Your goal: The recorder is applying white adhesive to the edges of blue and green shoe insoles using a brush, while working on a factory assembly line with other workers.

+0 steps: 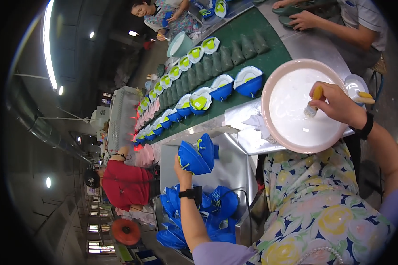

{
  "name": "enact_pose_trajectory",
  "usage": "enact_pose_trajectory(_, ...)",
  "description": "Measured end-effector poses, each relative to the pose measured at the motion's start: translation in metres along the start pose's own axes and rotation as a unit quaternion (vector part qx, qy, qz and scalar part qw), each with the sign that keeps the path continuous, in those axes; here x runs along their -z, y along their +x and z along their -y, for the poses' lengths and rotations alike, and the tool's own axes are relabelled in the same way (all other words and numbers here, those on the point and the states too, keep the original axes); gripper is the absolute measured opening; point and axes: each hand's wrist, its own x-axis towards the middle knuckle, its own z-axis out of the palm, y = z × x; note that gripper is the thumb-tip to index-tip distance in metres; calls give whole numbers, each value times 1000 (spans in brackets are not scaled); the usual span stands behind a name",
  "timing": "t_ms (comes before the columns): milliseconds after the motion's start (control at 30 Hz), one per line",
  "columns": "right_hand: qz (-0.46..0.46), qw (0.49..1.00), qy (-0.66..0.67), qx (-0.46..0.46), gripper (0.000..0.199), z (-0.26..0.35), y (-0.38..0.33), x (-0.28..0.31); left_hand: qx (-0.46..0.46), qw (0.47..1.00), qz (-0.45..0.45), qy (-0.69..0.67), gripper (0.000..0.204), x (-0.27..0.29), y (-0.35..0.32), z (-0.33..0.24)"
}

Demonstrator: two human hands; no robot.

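Observation:
My left hand grips a blue shoe upper with lime-green trim, holding it up over a metal tray. In my right hand is a brush with a yellow handle. Its bristles are down in the white liquid that fills a wide pale-pink basin. More blue shoe uppers lie heaped just below my left wrist.
A green conveyor belt carries rows of blue-and-white uppers and dark grey shoe forms. A small white bowl with yellow-handled brushes stands beyond the basin. Co-workers sit across and at right; a red-shirted person is at left.

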Motion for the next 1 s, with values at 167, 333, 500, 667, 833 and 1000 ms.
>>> enact_pose_trajectory(167,-14,1000,13,20,17,-4,2,-5,200,903,-141,-354,45,24,13,-1)
enact_pose_trajectory(333,-31,999,-6,11,17,-9,-5,3,43,981,-33,-185,41,41,41,-31)
enact_pose_trajectory(500,-53,998,8,32,20,-5,7,14,208,825,157,-502,38,-55,16,-164)
enact_pose_trajectory(667,-62,984,119,115,19,25,32,13,101,820,355,-437,40,-121,23,-197)
enact_pose_trajectory(833,-61,985,105,119,27,35,36,23,28,842,371,-391,41,-155,28,-219)
enact_pose_trajectory(1000,-119,992,29,-36,34,32,18,28,-21,875,339,-344,42,-181,27,-230)
